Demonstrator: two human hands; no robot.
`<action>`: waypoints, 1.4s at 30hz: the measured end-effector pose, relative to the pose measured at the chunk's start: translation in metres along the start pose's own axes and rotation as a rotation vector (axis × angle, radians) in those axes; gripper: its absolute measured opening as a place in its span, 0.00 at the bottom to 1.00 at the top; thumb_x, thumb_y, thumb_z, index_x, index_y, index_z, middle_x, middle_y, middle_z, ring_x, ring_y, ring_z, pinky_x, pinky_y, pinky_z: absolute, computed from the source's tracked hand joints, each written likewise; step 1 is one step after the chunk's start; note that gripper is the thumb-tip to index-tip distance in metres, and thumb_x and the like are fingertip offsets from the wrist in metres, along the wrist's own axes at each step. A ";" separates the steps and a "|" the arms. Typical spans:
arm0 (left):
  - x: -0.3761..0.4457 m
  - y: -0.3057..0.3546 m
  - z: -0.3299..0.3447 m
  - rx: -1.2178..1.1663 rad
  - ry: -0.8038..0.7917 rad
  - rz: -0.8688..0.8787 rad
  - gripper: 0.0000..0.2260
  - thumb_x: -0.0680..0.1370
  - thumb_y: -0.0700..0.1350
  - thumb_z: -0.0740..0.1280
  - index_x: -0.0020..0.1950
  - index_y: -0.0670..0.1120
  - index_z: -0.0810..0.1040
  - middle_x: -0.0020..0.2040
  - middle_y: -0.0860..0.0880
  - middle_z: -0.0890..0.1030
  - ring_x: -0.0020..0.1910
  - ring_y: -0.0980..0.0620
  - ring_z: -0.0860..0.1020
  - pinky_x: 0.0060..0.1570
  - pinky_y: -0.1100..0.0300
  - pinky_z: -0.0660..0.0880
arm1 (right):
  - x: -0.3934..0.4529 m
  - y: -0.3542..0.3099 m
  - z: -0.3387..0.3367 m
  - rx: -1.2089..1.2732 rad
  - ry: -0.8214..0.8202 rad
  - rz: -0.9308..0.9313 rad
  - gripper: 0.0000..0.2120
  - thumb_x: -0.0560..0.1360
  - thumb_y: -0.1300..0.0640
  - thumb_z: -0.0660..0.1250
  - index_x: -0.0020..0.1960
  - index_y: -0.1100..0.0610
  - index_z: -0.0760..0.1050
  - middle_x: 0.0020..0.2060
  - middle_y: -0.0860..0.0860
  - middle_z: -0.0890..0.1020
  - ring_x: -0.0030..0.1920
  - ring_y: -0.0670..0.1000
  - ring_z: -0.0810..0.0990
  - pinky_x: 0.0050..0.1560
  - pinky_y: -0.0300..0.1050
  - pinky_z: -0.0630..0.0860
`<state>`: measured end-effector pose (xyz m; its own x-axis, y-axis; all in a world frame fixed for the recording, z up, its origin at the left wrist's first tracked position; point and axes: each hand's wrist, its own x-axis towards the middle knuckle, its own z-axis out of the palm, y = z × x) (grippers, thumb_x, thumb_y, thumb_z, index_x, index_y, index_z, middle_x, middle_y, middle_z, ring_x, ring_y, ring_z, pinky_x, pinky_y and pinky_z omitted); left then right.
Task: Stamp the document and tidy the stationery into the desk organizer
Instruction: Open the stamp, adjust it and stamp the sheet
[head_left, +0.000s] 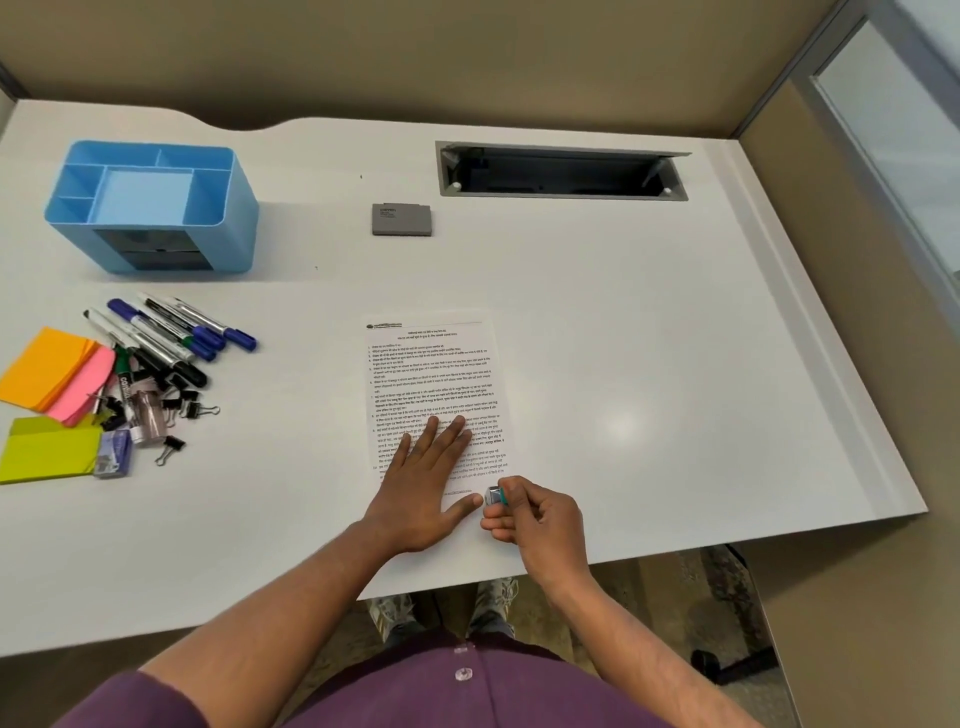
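A printed document (431, 374) lies on the white desk in front of me. My left hand (423, 480) presses flat on its lower part, fingers spread. My right hand (537, 519) pinches a small teal and silver stamp (494, 496) at the sheet's bottom right corner. A grey ink pad case (401, 219) sits shut beyond the paper. The blue desk organizer (228, 208) stands at the far left. Markers (171, 338), sticky notes (47, 369), binder clips (192, 408) and a staple box (114, 452) lie in a heap on the left.
A recessed cable tray (563, 170) is open in the desk at the back right. Beige partition walls (467, 57) close the desk at the back and right. The desk's front edge (260, 618) runs just under my forearms.
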<state>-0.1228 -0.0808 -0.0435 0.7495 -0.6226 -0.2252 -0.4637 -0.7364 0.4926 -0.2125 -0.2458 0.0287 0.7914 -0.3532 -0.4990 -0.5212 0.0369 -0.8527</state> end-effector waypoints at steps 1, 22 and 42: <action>0.000 0.000 0.000 0.000 0.001 -0.001 0.37 0.79 0.68 0.54 0.80 0.57 0.40 0.79 0.62 0.36 0.78 0.56 0.32 0.76 0.50 0.34 | -0.001 0.001 0.000 -0.002 -0.003 -0.001 0.10 0.82 0.52 0.65 0.52 0.55 0.84 0.39 0.55 0.88 0.41 0.54 0.88 0.46 0.47 0.85; -0.001 0.001 0.001 0.031 0.013 0.013 0.38 0.79 0.68 0.54 0.80 0.56 0.39 0.80 0.60 0.36 0.78 0.55 0.33 0.77 0.49 0.35 | 0.001 -0.003 0.001 -0.006 0.008 -0.015 0.10 0.82 0.51 0.65 0.49 0.53 0.84 0.38 0.55 0.88 0.40 0.53 0.88 0.45 0.46 0.85; 0.000 -0.001 0.002 0.047 -0.020 -0.001 0.33 0.82 0.61 0.54 0.80 0.56 0.38 0.79 0.61 0.34 0.78 0.56 0.31 0.78 0.47 0.38 | 0.001 -0.002 0.002 -0.022 0.021 -0.013 0.10 0.83 0.52 0.65 0.49 0.53 0.84 0.37 0.54 0.87 0.40 0.53 0.88 0.43 0.44 0.84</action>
<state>-0.1229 -0.0805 -0.0457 0.7404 -0.6269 -0.2426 -0.4850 -0.7481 0.4529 -0.2099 -0.2447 0.0300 0.7913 -0.3735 -0.4841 -0.5179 0.0116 -0.8554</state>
